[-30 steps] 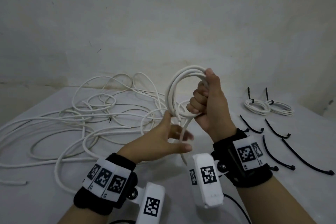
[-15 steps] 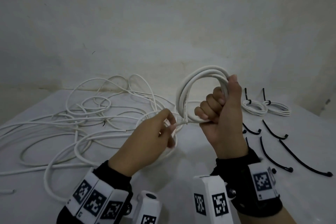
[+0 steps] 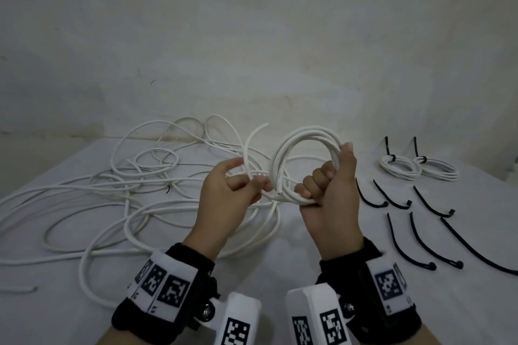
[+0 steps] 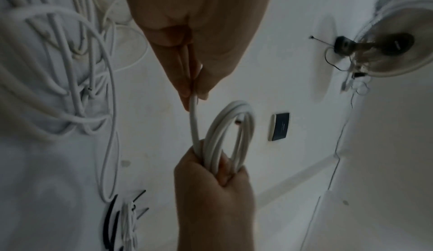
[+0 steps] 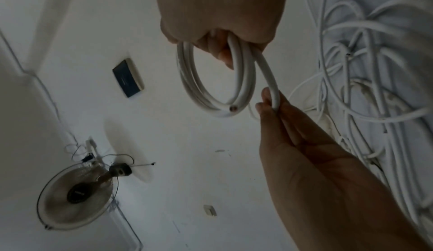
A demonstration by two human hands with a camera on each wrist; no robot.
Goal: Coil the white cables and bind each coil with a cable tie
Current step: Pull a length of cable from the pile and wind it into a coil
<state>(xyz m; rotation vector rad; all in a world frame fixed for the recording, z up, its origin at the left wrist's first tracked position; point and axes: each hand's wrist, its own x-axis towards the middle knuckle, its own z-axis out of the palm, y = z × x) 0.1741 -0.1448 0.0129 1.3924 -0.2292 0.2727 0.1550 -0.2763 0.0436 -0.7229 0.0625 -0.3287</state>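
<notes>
A: Currently logged, item one: coil of white cable, several turns, held upright off the table in the right hand, which is fisted round the bundle at its lower right, thumb up along the outer turn.

B: Item two: left hand, fingers and thumb pinching the free tail just left of the coil. Tail end curves up and away, loose.

A: Handling note, my judgement: lay that tail along the existing turns at the same loop size, then tuck it under the right fist so nothing springs out. Keep the fist tight where the tie will go.

B: Agreed. Risk: the cable looks stiff, so a slack grip would let the turns fan open.

A: Stock nearby, head view: loose cables tangled to the left; six black cable ties laid out to the right; two bound coils beyond them.

B: View differences. Right wrist camera shows a cut end with bare core at the coil's far side, barely legible from the head.

A: Left wrist camera shows the pinch close up, tail running straight from the fingertips into the right fist. Both wrist views also catch a wall fan, absent from the head view.
</notes>
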